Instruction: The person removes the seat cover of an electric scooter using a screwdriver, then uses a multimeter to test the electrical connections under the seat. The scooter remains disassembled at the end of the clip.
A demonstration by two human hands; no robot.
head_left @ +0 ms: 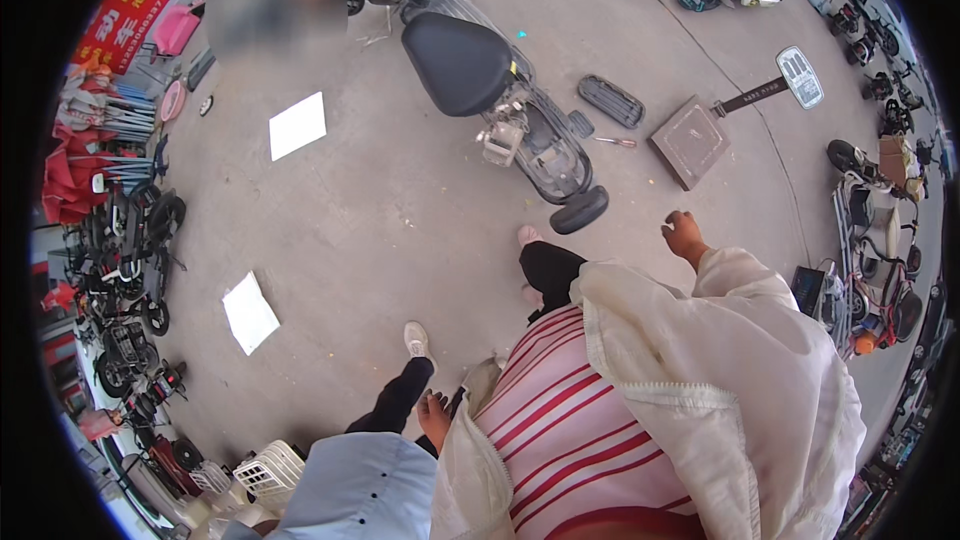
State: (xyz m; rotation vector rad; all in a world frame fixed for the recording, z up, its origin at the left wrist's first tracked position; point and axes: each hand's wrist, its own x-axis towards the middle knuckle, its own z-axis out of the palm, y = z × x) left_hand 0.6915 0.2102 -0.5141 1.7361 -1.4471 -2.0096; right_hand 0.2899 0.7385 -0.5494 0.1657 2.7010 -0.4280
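Observation:
My right hand (684, 237) hangs over the concrete floor, its fingers loosely bent and apart, with nothing in it. Nearest to it is a brown square box (692, 143) joined by a post to a pale keypad panel (800, 77), like a platform scale. My left hand (435, 418) hangs low beside my cream jacket, fingers slightly apart; no held thing shows. Ahead stands a partly stripped electric scooter with a black seat (458, 62), its rear wheel (580, 210) toward me and inner parts exposed. A screwdriver (615, 142) and a black ribbed footboard (611, 101) lie beside it.
A person in a light blue shirt (360, 485) stands close on my left. Another, blurred person (278, 0) is beside the handlebar. Two white sheets (298, 127) lie on the floor. Parked scooters (130, 240) line the left; more vehicles (880, 270) stand along the right.

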